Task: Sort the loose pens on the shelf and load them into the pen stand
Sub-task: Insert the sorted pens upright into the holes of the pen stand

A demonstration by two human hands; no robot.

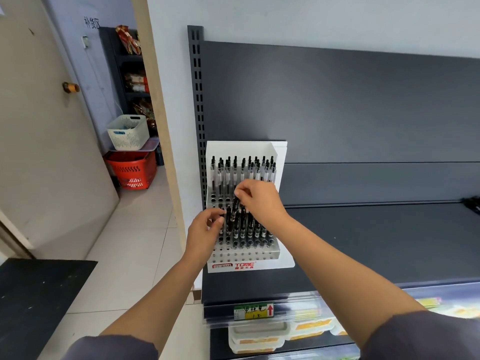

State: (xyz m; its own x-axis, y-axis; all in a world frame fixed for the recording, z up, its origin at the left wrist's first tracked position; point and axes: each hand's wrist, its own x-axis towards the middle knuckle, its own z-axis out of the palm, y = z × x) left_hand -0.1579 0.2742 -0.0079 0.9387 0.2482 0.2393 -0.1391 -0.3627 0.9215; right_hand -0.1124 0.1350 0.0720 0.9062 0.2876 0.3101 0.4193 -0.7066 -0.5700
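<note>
The white pen stand (245, 265) sits at the 9 o'clock end of the dark shelf (363, 242), its back against the shelf's rear panel. Its upper tier, at 12 o'clock, holds a row of clear-barrelled pens (244, 172) standing upright. The lower tier holds black pens (250, 229), mostly towards 3 o'clock, with open holes in the front rows at 6 o'clock.

The right hand (259, 201) reaches over the middle of the stand. Its grip is narrow, with fingertips pinching the top of 1 black pen (235, 209), which leans slightly above the lower tier. The left hand (204, 231) is at 9 o'clock of that tier, with its fingers curled and its fingertips against the outermost black pens. I cannot tell whether its grip holds one.

At the far 3 o'clock edge of the shelf lies a dark cluster (472, 203), too small to identify. A green price tag (253, 311) hangs on the shelf's front edge at 6 o'clock.
</note>
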